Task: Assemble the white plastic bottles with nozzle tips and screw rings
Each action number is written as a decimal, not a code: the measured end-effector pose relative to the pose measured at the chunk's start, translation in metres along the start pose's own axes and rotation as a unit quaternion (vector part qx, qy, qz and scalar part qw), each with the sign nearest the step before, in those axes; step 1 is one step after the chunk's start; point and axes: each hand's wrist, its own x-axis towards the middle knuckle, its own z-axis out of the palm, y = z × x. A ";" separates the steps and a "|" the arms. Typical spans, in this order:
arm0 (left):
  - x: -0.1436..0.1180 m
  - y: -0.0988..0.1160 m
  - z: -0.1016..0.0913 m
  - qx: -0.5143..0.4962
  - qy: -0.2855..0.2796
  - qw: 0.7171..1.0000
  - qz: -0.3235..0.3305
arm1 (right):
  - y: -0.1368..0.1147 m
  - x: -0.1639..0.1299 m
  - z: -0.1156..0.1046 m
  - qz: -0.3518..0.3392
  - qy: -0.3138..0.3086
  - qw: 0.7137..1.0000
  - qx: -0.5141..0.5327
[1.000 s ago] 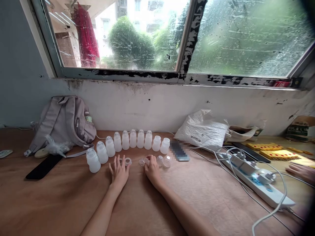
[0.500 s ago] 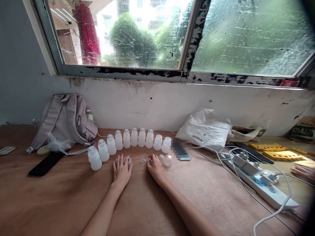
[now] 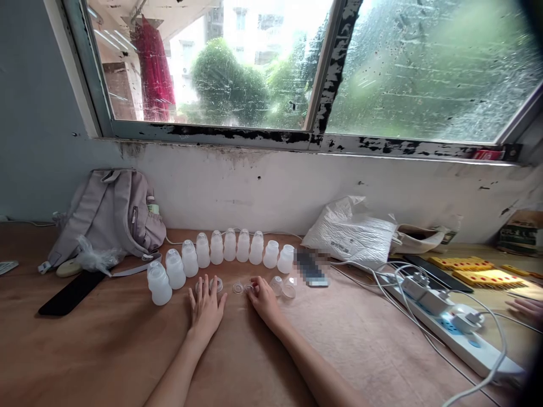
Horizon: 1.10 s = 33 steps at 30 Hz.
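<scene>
My left hand (image 3: 207,310) lies palm down on the table, fingers spread, partly over small clear round pieces; one clear cap (image 3: 218,284) shows beside its fingers. To the right, my right hand (image 3: 263,302) has its fingers curled and closed at a small clear ring (image 3: 249,289). Another clear ring (image 3: 238,288) lies just left of it. Right of that hand sit a clear dome-shaped cap (image 3: 276,285) and a clear round cap (image 3: 289,291). Behind both hands, several translucent white baby bottles (image 3: 189,259) stand upright in an arc. The two rightmost, including one bottle (image 3: 285,259), have no domed top.
A phone (image 3: 312,268) lies right of the bottles, before a silver padded bag (image 3: 352,229). At right are a power strip (image 3: 449,325) with cables and yellow pieces (image 3: 487,277) near another person's hand (image 3: 526,306). A backpack (image 3: 112,215) and black phone (image 3: 70,294) are left.
The view has tilted slightly upward. Both rings have slid a little left along with my right hand. My left hand has also shifted slightly left, its fingers still spread.
</scene>
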 end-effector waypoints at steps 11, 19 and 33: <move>-0.001 0.002 -0.008 -0.006 0.003 1.000 0.004 | -0.015 0.010 -0.014 -0.027 0.088 0.996 -0.009; -0.003 -0.001 -0.010 -0.027 -0.001 1.000 0.002 | -0.025 0.098 -0.052 -0.071 0.155 0.953 -0.251; -0.009 0.014 -0.026 -0.169 0.215 0.952 0.134 | -0.035 0.028 -0.064 -0.176 0.213 0.959 -0.065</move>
